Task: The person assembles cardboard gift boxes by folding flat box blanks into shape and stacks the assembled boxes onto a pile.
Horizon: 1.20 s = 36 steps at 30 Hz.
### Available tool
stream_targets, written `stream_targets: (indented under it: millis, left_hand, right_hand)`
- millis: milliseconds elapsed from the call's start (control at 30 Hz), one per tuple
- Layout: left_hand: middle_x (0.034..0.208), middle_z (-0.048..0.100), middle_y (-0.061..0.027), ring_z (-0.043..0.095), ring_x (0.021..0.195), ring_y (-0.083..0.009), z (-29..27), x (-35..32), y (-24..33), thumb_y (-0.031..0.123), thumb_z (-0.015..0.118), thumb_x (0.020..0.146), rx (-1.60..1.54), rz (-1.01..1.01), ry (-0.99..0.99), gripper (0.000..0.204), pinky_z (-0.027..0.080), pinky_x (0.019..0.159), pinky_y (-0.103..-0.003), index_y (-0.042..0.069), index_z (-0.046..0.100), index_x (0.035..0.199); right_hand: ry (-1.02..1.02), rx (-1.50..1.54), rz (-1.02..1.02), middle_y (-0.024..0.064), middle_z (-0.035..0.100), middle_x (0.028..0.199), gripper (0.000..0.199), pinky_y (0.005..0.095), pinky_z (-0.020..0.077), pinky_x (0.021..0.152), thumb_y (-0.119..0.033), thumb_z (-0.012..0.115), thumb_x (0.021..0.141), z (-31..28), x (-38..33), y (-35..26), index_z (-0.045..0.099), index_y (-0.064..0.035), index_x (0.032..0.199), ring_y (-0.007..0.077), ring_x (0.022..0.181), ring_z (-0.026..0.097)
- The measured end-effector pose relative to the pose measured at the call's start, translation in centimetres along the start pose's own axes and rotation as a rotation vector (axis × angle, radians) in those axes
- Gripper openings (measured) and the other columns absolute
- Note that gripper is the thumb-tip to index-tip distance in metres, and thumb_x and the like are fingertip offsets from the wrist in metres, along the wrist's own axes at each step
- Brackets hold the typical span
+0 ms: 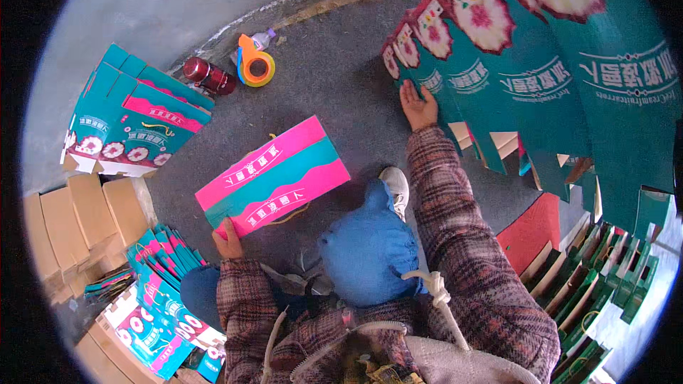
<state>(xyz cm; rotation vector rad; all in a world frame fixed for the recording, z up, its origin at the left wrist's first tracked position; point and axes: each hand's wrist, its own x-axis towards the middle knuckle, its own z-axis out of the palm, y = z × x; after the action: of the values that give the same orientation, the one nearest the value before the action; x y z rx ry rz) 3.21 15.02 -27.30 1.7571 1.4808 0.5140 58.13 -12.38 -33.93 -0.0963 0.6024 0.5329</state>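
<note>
A pink and teal carton [274, 178] with cord handles at its sides is in front of me, tilted a little. My left hand [228, 240] grips its near left corner, thumb on top, the other fingers mostly hidden below. Farther right, my right hand [418, 105] is stretched out, palm showing and fingers apart. Its fingertips are at the edge of a row of large teal cartons [491, 92] printed with pink and white fruit slices. I cannot tell whether they touch. Nothing shows in that hand.
A tape dispenser [255, 62] with an orange frame, a dark red flask [209, 75] and a clear bottle [263, 38] are by the far wall. Teal cartons [135, 114] stand at left, above brown cardboard [78, 217]. Folded green cartons [605, 277] fill the lower right, beside a red sheet [530, 231].
</note>
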Motion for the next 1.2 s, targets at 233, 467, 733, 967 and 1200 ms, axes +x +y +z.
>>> stream_targets:
  millis: [233,467,733,967,1200]
  left_hand:
    - [0.092,0.059,-0.0073,0.054,0.083,-0.0150,0.2,-0.6,1.9,0.039,0.060,0.090,-0.092,-0.044,-0.009,0.040,0.045,0.075,-0.031,0.001,0.052,0.099]
    - [0.095,0.059,-0.0086,0.055,0.084,-0.0157,-0.3,-0.7,1.9,0.042,0.059,0.090,-0.103,-0.116,-0.022,0.044,0.046,0.076,-0.031,0.000,0.052,0.102]
    - [0.096,0.060,-0.0106,0.056,0.086,-0.0178,0.4,-0.6,1.9,0.043,0.059,0.090,-0.014,0.003,0.005,0.047,0.046,0.077,-0.033,-0.001,0.054,0.103]
    - [0.100,0.062,-0.0092,0.057,0.087,-0.0164,-0.1,-1.4,4.3,0.039,0.061,0.090,0.019,-0.081,-0.021,0.042,0.046,0.080,-0.032,0.001,0.055,0.106]
    - [0.106,0.060,-0.0096,0.056,0.098,-0.0180,3.4,-2.8,12.3,0.029,0.061,0.090,-0.141,0.020,-0.241,0.042,0.043,0.089,-0.032,0.001,0.052,0.120]
  right_hand:
    - [0.051,-0.056,-0.053,0.0185,0.041,0.135,0.049,0.0476,0.0387,0.102,-0.013,0.051,0.092,1.5,1.0,-4.4,0.032,0.0083,0.133,0.0321,0.124,0.044]
    - [0.066,-0.095,-0.062,0.0204,0.043,0.134,0.050,0.0470,0.0361,0.105,-0.014,0.051,0.091,2.5,1.7,-6.1,0.033,0.0100,0.131,0.0327,0.125,0.043]
    - [0.065,-0.124,-0.014,0.0191,0.046,0.132,0.044,0.0465,0.0362,0.104,-0.023,0.048,0.094,2.4,1.6,-6.5,0.041,0.0058,0.126,0.0308,0.124,0.044]
    - [-0.037,-1.104,0.335,0.0170,0.051,0.129,0.055,0.0452,0.0389,0.100,-0.043,0.049,0.094,0.5,-5.8,1.4,0.042,-0.0039,0.132,0.0302,0.119,0.049]
    - [-0.635,-1.808,0.007,0.0143,0.057,0.118,0.055,0.0344,0.0385,0.095,-0.047,0.048,0.093,7.2,-15.0,9.2,0.052,-0.0014,0.124,0.0195,0.111,0.050]
